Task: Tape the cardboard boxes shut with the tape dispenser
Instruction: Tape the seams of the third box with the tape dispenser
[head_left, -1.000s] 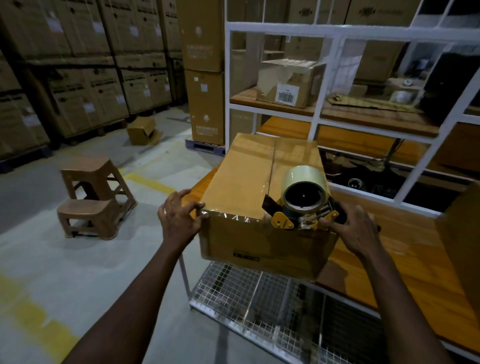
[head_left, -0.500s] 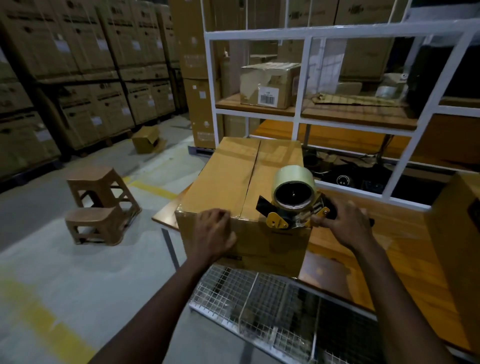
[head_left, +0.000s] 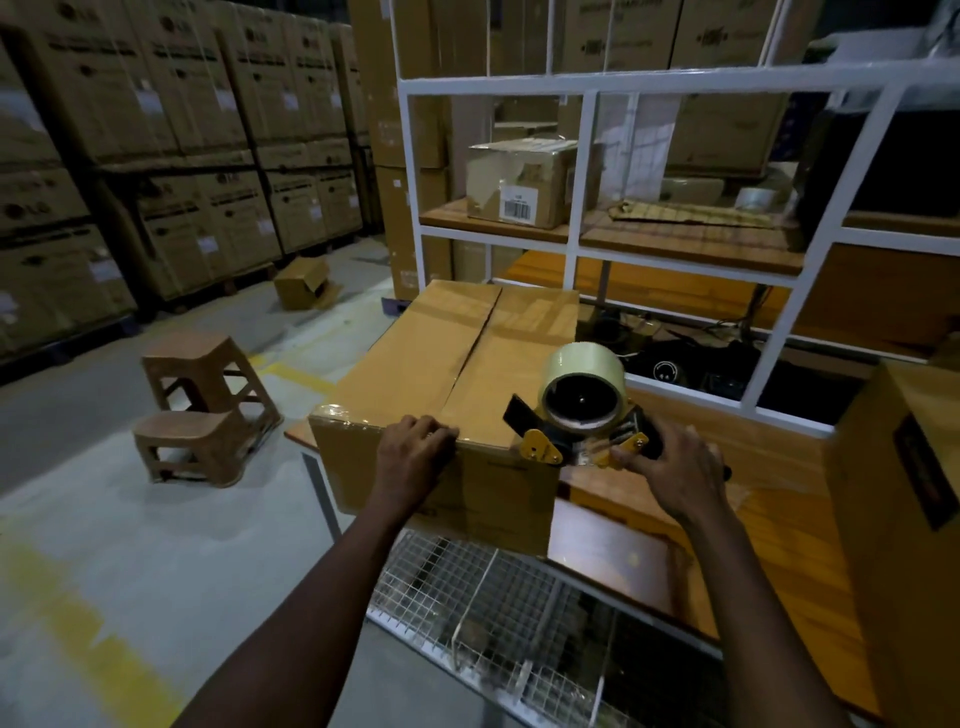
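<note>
**Tape dispenser set at the near edge of the box, ready for a pull**

A closed brown cardboard box was seen standing at the near left corner of the orange wooden tabletop, in front of a white metal shelf frame. Its two top flaps met in a centre seam running from near to far, and a glossy film, probably tape, showed along the near left corner.

The left hand was laid over the near top edge of the box, close to the end of the seam, with the fingers curled flat against the cardboard and nothing held in them. The right hand was closed around the handle of the black and yellow tape dispenser with its roll of clear tape, which rested at the near right part of the box top, to the right of the seam.

The step in hand was judged to be the start of a strip. It would be done well if the dispenser were brought onto the seam line, the loose tape end pressed down over the near edge and pinned by the left hand, and the dispenser then drawn straight along the seam under steady downward pressure. A slanted pull would probably leave the flaps partly unsealed or the tape wrinkled.
</note>
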